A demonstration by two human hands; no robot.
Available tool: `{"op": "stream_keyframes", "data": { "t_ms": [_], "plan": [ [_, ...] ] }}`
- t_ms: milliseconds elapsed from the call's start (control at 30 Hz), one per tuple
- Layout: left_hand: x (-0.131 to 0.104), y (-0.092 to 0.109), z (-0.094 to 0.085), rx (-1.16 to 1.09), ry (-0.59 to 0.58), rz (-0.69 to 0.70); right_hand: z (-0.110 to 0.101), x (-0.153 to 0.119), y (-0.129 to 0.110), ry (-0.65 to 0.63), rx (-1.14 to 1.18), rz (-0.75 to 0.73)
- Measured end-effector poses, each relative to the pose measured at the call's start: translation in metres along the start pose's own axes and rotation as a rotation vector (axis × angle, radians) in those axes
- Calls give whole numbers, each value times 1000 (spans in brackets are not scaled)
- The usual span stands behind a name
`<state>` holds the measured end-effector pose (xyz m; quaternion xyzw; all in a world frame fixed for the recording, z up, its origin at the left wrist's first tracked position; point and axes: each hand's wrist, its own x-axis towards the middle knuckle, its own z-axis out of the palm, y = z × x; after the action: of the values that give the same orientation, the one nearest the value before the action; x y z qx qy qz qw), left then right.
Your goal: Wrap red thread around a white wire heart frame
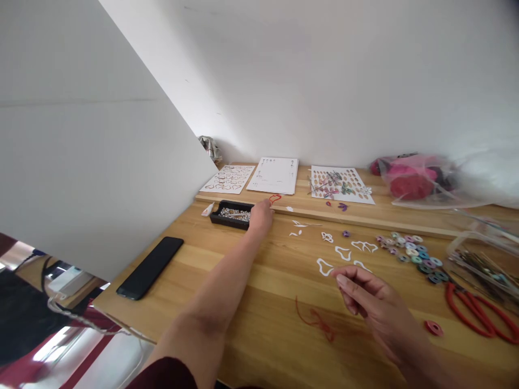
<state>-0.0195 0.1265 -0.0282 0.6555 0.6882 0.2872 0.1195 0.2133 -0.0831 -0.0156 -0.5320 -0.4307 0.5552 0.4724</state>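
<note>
My left hand (261, 216) reaches to the raised ledge beside a black tray (219, 219) of small pearly beads. Its fingertips pinch the edge of a small red petal-shaped outline (275, 198). Nearer to me, my right hand (367, 294) has thumb and forefinger pressed together on the edge of a white petal-shaped cutout (323, 267). More white cutouts lie beyond it, such as one curved outline (343, 253). Loose red thread (318, 323) lies on the table left of my right hand.
Several coloured thread bobbins (417, 254), red-handled scissors (478, 310) and a clear box of tools (482, 265) are at right. A black phone (150, 268) lies left. Printed sheets (272, 175) and a plastic bag (421, 181) rest on the ledge.
</note>
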Motion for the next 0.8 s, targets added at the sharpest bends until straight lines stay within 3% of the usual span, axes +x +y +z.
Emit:
{"op": "stream_keyframes", "data": {
  "t_ms": [267, 533, 800],
  "plan": [
    [-10, 0, -8, 136, 12, 78, 5, -5, -2, 25, -8, -20],
    [-17, -7, -19, 206, -2, 193, 1, -2, 3, -28, -31, -10],
    [4, 6, -4, 278, -190, 424, 2, -2, 6, -48, -55, 12]
  ]
}}
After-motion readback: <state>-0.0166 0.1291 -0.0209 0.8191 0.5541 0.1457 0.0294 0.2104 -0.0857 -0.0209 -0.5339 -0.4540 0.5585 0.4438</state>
